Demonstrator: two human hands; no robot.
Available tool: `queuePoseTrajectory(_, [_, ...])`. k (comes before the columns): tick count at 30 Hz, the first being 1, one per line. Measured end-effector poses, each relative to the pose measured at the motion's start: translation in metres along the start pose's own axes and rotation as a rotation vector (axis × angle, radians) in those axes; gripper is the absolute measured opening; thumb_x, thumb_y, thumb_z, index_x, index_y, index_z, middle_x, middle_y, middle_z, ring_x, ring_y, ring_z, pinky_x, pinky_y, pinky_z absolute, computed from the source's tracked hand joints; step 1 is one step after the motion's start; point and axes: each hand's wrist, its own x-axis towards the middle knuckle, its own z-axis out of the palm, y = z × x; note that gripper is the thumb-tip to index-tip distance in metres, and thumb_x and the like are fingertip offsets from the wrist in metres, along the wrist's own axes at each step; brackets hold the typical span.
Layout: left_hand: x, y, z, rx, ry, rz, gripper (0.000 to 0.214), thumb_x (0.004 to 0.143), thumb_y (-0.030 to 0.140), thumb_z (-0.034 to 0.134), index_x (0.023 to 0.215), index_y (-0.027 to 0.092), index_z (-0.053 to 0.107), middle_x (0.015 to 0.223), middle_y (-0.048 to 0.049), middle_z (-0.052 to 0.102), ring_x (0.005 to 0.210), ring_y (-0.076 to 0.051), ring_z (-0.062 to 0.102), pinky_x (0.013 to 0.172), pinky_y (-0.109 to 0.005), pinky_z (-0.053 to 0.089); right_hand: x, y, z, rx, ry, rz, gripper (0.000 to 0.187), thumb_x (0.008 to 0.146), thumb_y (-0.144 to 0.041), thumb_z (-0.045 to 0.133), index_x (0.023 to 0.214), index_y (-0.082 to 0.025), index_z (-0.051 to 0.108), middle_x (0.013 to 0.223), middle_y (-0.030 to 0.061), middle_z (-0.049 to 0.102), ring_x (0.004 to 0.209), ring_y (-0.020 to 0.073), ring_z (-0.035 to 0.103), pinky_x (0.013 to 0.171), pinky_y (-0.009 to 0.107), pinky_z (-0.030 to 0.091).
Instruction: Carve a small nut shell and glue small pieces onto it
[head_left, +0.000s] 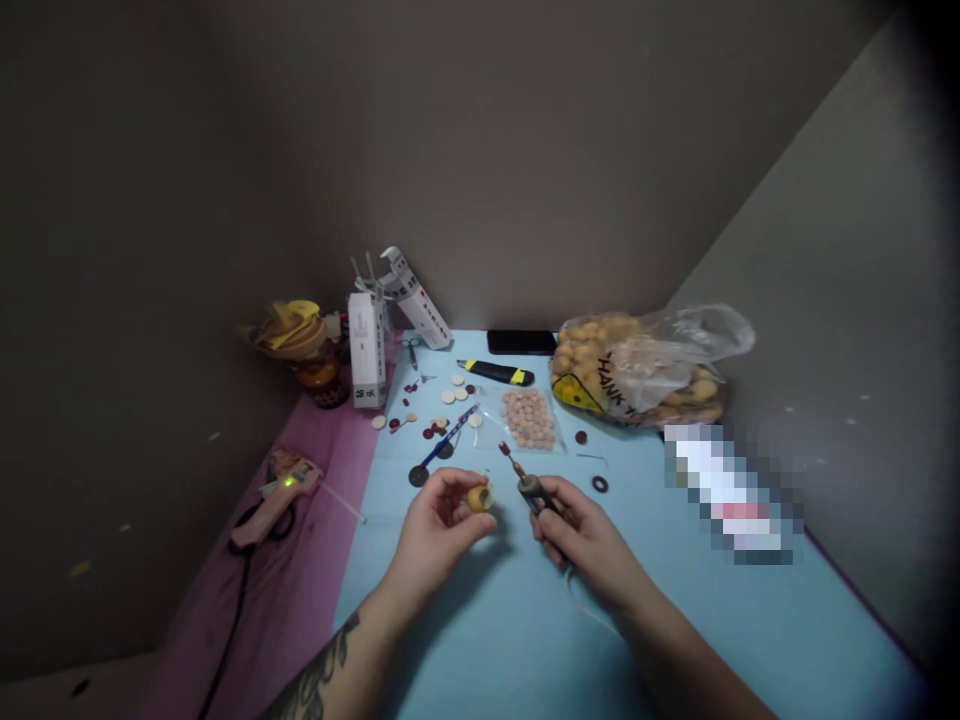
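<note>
My left hand (439,525) pinches a small round yellow-brown piece (480,497) between thumb and fingers, just above the light blue table (480,620). My right hand (581,535) is closed around a dark pen-like rotary tool (529,485). Its thin tip with a small red bit (505,449) points up and left, a short way to the right of the yellow piece. The two hands are close together near the middle of the table.
A clear bag of orange discs (529,418), loose cream and dark red discs (450,395), a blue pen (446,440), a yellow-black utility knife (496,373), a black phone (521,342), a plastic bag of yellow pieces (637,370), white boxes (367,350) and a pink glue gun (279,492) lie around.
</note>
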Motion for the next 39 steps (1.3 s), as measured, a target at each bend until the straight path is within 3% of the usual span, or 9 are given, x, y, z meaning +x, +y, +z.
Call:
queuePoseTrajectory(3, [0.000,-0.001,0.000,-0.006,0.000,0.009,0.032,0.059,0.009,0.080,0.086,0.018,0.066,0.096,-0.0044,0.069,0.081,-0.013,0.062,0.071,-0.024,0.047,-0.001,-0.002,-0.003,-0.071,0.028,-0.025,0.032,0.079,-0.041,0.066,0.104,-0.021,0.061,0.072,-0.0019,0.059,0.051,0.0086,0.049,0.045,0.020,0.038])
queuePoseTrajectory(6, [0.000,-0.002,-0.001,-0.037,-0.021,0.006,0.032,0.060,0.012,0.081,0.088,0.018,0.066,0.095,-0.0051,0.070,0.084,-0.015,0.064,0.074,-0.026,0.049,-0.003,-0.006,-0.007,-0.221,0.027,-0.114,0.023,0.077,-0.033,0.068,0.097,-0.021,0.067,0.087,0.0034,0.069,0.075,0.0164,0.063,0.066,0.026,0.050])
queuePoseTrajectory(9, [0.001,-0.003,-0.001,-0.087,-0.032,-0.005,0.031,0.062,0.017,0.082,0.088,0.019,0.067,0.097,-0.0056,0.072,0.086,-0.016,0.066,0.078,-0.029,0.050,-0.004,-0.008,-0.010,-0.330,0.036,-0.165,0.020,0.077,-0.029,0.066,0.094,-0.021,0.069,0.091,0.0048,0.072,0.085,0.0204,0.066,0.078,0.031,0.052])
queuePoseTrajectory(13, [0.002,-0.004,-0.003,-0.111,-0.034,-0.008,0.031,0.063,0.023,0.083,0.090,0.020,0.068,0.101,-0.0066,0.073,0.088,-0.018,0.067,0.084,-0.034,0.051,-0.003,-0.008,-0.012,-0.403,0.085,-0.168,0.023,0.076,-0.030,0.065,0.096,-0.019,0.068,0.095,0.0065,0.074,0.086,0.0221,0.068,0.079,0.032,0.054])
queuePoseTrajectory(22, [0.002,0.002,-0.005,-0.035,-0.014,0.031,0.031,0.067,0.027,0.080,0.096,0.022,0.072,0.104,-0.0073,0.072,0.088,-0.019,0.065,0.080,-0.031,0.049,-0.004,-0.009,-0.019,-0.618,0.090,-0.227,0.023,0.077,-0.031,0.065,0.098,-0.022,0.071,0.097,0.0066,0.075,0.088,0.0246,0.070,0.080,0.035,0.055])
queuePoseTrajectory(28, [0.002,0.002,-0.009,0.023,0.060,0.017,0.035,0.067,0.029,0.080,0.100,0.021,0.073,0.102,-0.0076,0.072,0.087,-0.020,0.065,0.080,-0.032,0.048,-0.005,-0.011,-0.017,-0.637,0.045,-0.266,0.024,0.078,-0.028,0.066,0.101,-0.024,0.072,0.097,0.0054,0.076,0.088,0.0249,0.070,0.082,0.038,0.055])
queuePoseTrajectory(39, [0.004,-0.001,-0.011,0.031,0.026,0.022,0.034,0.068,0.031,0.079,0.100,0.023,0.074,0.097,-0.0057,0.073,0.085,-0.017,0.064,0.079,-0.029,0.048,-0.003,-0.011,-0.016,-0.673,0.031,-0.262,0.025,0.078,-0.027,0.065,0.102,-0.023,0.071,0.096,0.0058,0.076,0.087,0.0238,0.070,0.082,0.037,0.054])
